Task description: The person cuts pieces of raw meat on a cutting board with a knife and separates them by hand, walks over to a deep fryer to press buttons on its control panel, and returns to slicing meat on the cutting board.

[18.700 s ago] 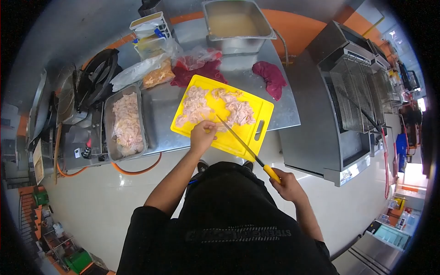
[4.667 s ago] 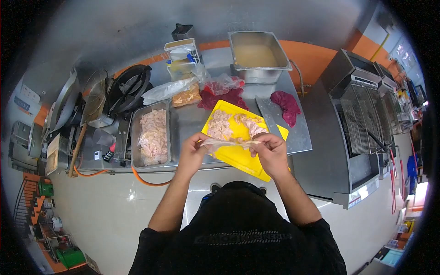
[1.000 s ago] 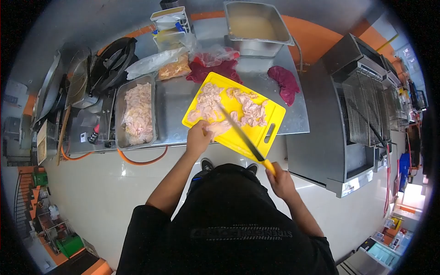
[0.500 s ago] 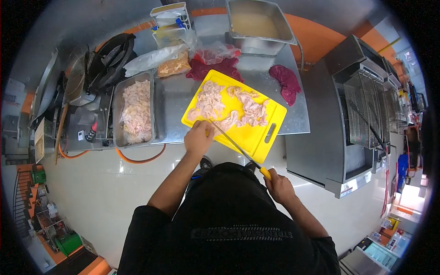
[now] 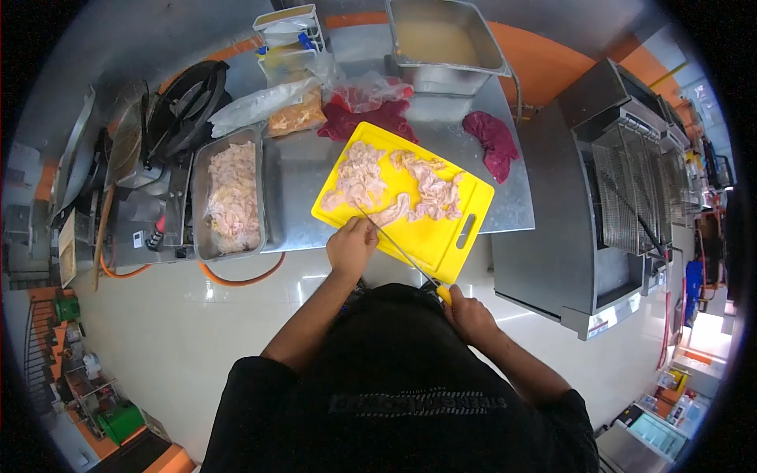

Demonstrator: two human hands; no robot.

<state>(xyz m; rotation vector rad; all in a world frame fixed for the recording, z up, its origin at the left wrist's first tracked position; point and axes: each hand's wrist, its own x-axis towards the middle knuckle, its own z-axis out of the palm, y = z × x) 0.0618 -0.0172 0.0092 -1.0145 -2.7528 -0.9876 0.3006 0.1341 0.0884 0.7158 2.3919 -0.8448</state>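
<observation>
My right hand [image 5: 471, 317] grips the yellow handle of a long knife [image 5: 410, 258]. The blade slants up and left over the near edge of the yellow cutting board [image 5: 432, 246], its tip close to my left fingers. My left hand [image 5: 352, 246] is at the board's front left edge, fingers pinched together at the near end of a strip of pale raw meat [image 5: 392, 210]; the exact contact is hidden. One pile of pale meat pieces [image 5: 359, 175] lies on the board's left side. Another raw meat pile [image 5: 438, 191] is on its right side.
A metal pan of cut raw meat [image 5: 234, 193] stands left of the board. Behind are a dark red cloth [image 5: 367, 120], plastic bags [image 5: 264, 106] and a deep steel pan of cloudy liquid [image 5: 441, 43]. Another red cloth [image 5: 490, 143] lies right; a fryer [image 5: 552, 236] stands beyond.
My left hand has shifted slightly right and toward my body. My right hand has drawn the knife a little left, and its tip sits slightly farther left and up.
</observation>
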